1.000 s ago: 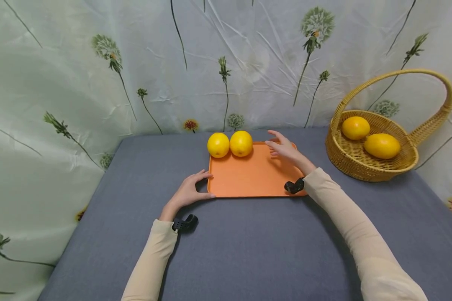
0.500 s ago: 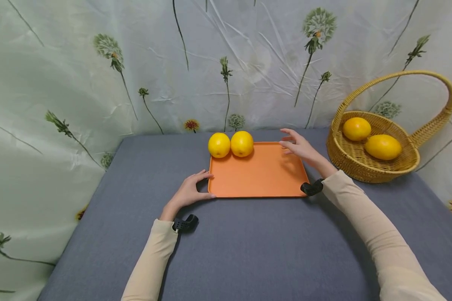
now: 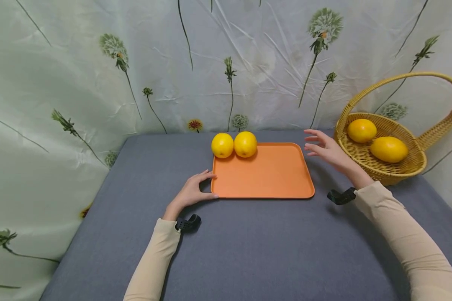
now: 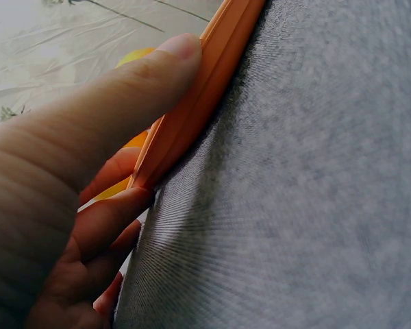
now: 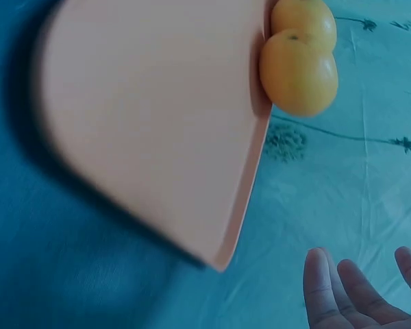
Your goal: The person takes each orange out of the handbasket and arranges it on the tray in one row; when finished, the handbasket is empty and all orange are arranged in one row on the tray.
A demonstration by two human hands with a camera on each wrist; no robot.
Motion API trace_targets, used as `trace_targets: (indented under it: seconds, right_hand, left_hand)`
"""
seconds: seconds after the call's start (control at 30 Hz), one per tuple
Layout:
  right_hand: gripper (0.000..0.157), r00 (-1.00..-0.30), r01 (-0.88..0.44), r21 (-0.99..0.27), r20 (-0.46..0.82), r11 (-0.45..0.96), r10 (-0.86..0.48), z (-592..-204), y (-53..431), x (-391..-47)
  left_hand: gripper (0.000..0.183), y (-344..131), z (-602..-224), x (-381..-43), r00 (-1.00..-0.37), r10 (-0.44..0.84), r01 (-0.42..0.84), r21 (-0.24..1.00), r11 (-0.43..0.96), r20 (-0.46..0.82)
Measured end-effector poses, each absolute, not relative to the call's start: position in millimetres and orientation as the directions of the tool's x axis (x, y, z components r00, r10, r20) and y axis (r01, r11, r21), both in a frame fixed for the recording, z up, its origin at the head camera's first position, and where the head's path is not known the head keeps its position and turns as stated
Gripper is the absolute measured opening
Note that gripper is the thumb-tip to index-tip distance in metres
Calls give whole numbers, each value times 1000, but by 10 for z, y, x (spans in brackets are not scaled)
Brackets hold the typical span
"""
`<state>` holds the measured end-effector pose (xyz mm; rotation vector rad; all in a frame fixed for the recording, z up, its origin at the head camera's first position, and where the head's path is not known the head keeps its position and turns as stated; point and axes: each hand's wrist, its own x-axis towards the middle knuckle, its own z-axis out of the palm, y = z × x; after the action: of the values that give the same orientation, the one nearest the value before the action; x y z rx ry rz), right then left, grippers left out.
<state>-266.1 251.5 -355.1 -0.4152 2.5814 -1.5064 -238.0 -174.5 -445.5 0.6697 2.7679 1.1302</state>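
An orange tray [image 3: 263, 177] lies on the cloth-covered table with two round yellow fruits, one [image 3: 222, 145] in its far left corner and another [image 3: 245, 144] right beside it. At the tray's near left corner, my left hand [image 3: 190, 191] holds the edge, thumb on the front side and fingers at the left side. The left wrist view shows the thumb [image 4: 151, 79] against the rim. My right hand [image 3: 329, 152] is in the air between the tray and a wicker basket [image 3: 369, 169], fingers spread and holding nothing. Its fingers [image 5: 320, 284] show at the lower right of the right wrist view.
Inside the basket lie a rounded yellow-orange fruit [image 3: 362, 130] and a longer one [image 3: 389, 149]. The basket's tall arched handle [image 3: 403, 75] rises above it. A curtain with a flower print [image 3: 165, 50] hangs behind the table [image 3: 248, 251].
My right hand has moved right, from above the tray to beside the basket. The left hand stays at the tray's corner, and the fruits keep their places. The head view has shifted slightly.
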Motion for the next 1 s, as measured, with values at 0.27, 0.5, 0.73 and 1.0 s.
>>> trace_targets:
  seconds: [0.27,0.5,0.73,1.0]
  right_hand:
    - [49,-955,-245,-863,135,442,-266,-3513,2779,-2505]
    - [49,-977,-190,-848,115,495,-179,-3435,2987,-2414]
    - [48,-981,-187,-829,130,528,-143,-3410,3173,-2373]
    - [44,-982,-189,-808,158,558,-104,-3444,3431,-2293]
  left_hand:
    - [69,-1763,-4473,-2368,-888,436,413,670,617,145]
    - [66,-1743,-4454,-2391,-892,438,391,676,625,111]
    - [65,-1737,-4453,-2404,-900,426,371,672,641,91]
    - [65,-1756,-4463,-2392,-899,429,370,674,639,87]
